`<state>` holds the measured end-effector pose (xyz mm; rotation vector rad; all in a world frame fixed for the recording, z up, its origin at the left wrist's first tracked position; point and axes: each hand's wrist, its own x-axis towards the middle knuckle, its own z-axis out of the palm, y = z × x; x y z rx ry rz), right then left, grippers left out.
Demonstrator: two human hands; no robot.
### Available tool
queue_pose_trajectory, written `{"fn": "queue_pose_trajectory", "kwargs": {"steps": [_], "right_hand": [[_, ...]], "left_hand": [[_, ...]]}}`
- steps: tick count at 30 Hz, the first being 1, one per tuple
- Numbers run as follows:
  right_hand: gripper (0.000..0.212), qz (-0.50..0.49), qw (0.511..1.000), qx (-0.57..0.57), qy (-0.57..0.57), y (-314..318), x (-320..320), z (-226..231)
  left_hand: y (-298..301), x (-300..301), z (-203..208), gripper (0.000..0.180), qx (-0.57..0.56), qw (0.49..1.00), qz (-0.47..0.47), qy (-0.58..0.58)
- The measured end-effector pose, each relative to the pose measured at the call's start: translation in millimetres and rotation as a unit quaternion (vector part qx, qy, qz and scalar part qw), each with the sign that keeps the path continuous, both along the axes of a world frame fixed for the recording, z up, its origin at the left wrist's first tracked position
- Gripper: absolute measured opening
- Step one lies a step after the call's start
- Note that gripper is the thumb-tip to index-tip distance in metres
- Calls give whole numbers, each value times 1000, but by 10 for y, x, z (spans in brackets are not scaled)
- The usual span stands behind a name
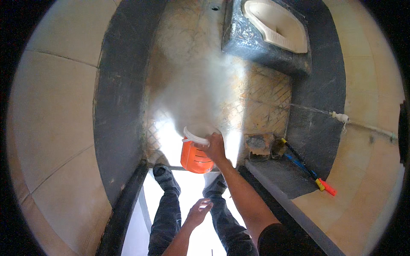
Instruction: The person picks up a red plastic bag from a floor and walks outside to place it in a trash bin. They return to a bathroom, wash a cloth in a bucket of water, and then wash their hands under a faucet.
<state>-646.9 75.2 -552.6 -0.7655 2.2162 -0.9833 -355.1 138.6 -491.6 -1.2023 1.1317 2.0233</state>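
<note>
My right hand [215, 149] grips the white rim of an orange bucket [197, 158], just in front of my feet. The bucket is tipped with its mouth away from me. From its mouth a whitish, blurred splash [192, 87] fans out over the tiled floor [267, 91]; whether it is water or something else is hard to make out. My left hand [199, 212] hangs near my knees, holding nothing, its fingers loosely bent and apart.
A squat toilet [277, 27] sits on a dark raised block at the far right. Water jets from a white tap [340, 117] on the right wall. Below it, long-handled tools [305, 164] lean in the corner by a worn block [259, 144]. Dark-based walls stand both sides.
</note>
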Motion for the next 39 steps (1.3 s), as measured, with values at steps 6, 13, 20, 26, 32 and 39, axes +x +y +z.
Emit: {"fn": "queue_pose_trajectory", "kwargs": {"steps": [6,13,20,26,32,39], "right_hand": [[54,-49,986,68,147,-48,-682,-212],[71,-233,906,166,312,196,-4190,1318],[62,-48,947,177,262,-97,-5179,2931],[62,-69,930,271,238,387,-4973,2870],[58,-176,931,97,305,842,-3802,2122],[40,-192,951,71,232,1174,-1700,741]], "left_hand": [[-107,-227,58,48,-9,1000,20,-19],[-246,-422,179,55,16,999,46,-2],[-411,-483,191,40,-7,999,26,-27],[-390,-481,42,40,13,999,24,-36],[-388,-475,90,37,24,998,39,-46],[-401,-435,13,35,10,996,56,-73]]}}
